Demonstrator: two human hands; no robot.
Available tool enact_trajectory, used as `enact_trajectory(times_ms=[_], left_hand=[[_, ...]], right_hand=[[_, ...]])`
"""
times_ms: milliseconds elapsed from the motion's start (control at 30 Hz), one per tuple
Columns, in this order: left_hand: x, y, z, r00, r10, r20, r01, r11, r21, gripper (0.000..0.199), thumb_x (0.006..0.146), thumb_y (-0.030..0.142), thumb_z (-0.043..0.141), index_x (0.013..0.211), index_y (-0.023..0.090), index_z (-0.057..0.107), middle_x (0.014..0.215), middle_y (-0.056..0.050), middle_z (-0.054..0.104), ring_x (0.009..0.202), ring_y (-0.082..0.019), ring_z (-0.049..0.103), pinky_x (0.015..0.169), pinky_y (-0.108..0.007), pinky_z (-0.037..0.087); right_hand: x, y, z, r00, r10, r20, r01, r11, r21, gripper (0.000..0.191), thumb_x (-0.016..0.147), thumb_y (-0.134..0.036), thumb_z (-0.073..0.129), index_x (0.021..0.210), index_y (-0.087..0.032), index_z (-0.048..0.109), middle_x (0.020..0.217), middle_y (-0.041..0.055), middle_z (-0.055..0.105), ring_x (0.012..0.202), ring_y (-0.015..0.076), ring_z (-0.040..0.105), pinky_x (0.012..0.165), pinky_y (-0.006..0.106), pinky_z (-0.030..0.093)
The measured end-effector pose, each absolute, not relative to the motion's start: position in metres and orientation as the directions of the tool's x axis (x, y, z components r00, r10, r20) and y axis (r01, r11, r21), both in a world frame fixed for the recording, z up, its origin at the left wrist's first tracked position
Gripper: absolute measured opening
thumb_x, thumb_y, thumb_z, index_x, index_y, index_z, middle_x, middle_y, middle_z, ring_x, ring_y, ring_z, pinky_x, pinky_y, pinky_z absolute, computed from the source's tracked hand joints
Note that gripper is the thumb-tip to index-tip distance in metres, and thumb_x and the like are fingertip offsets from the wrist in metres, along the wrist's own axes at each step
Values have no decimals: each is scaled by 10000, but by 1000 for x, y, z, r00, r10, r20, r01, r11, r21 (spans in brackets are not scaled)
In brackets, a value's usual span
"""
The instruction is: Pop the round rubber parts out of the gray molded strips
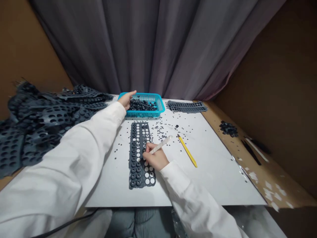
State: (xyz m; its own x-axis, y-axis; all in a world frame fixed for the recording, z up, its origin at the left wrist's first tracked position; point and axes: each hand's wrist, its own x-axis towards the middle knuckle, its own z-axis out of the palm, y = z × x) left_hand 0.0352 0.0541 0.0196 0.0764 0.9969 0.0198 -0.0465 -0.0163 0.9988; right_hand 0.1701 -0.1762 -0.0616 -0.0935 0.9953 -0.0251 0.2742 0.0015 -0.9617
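Note:
My left hand (126,100) reaches over the left end of a turquoise plastic basket (146,114), with a finger stretched out; its lower fingers are partly hidden. Small black rubber pieces (141,105) lie heaped inside this basket. My right hand (156,158) is closed round a white pen-like tool (162,144), whose lower end is hidden by the fingers. It rests over a dark grey rubber sheet (142,172) that lies lengthwise in front of me. Raised black rings fill part of the sheet, while round holes elsewhere show the white board beneath.
Tiny black discs (160,132) are scattered over the white board (213,178). A yellow pencil-like tool (187,151) lies to the right. Another perforated sheet (187,106) sits at the back. Many sheets (49,115) are piled at left, and a small dark heap (228,129) at right.

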Motion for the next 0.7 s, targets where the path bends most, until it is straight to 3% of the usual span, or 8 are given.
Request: enact_trajectory(times_ms=[67,133,233,300,367,500,700], left_hand=[[26,53,18,54,998,14,-61,-11,998,350,733,348,611,1021,152,586,1125,-119,578,1159,-231,470,961,-383,325],[14,31,12,96,994,50,-63,-44,997,385,698,354,643,1043,191,587,1147,-87,580,1106,-206,516,960,-370,338],[-2,-27,3,395,908,142,156,-219,963,308,665,374,680,884,164,628,908,-51,638,814,-159,587,788,-303,434],[-7,-70,-4,662,745,80,339,-393,855,218,697,337,659,798,145,645,748,-31,628,692,-136,558,676,-258,434],[-8,-105,-11,820,569,61,356,-590,725,160,734,274,623,821,145,660,735,-29,610,666,-124,542,632,-234,419],[-5,-134,-25,876,471,106,302,-705,642,122,736,163,583,835,137,649,732,-28,578,643,-112,531,604,-212,419],[-5,-128,-32,936,345,72,242,-778,579,201,661,152,625,859,145,652,756,-28,591,648,-119,525,608,-212,419]], right_hand=[[170,-175,-62,-101,994,-30,277,0,-961,175,589,-159,511,511,-201,361,445,-82,391,459,91,414,456,193,283],[171,-175,-62,-106,994,-38,268,-8,-963,169,588,-160,510,510,-201,366,435,-85,404,445,89,425,446,189,288],[171,-173,-59,-79,994,-75,203,-57,-978,159,589,-165,508,516,-204,373,400,-89,422,398,88,438,422,188,298],[172,-173,-57,-52,994,-97,143,-89,-986,159,584,-168,508,514,-206,371,376,-90,429,364,89,440,403,188,304],[172,-173,-55,-39,994,-98,105,-93,-990,165,573,-165,509,503,-206,365,361,-90,431,340,86,434,389,186,303],[171,-180,-54,-36,996,-87,111,-82,-990,178,563,-157,509,489,-205,355,345,-96,416,327,83,433,370,178,292],[168,-188,-57,-73,994,-84,153,-72,-986,180,572,-157,517,497,-206,361,358,-86,434,339,90,447,364,181,291]])
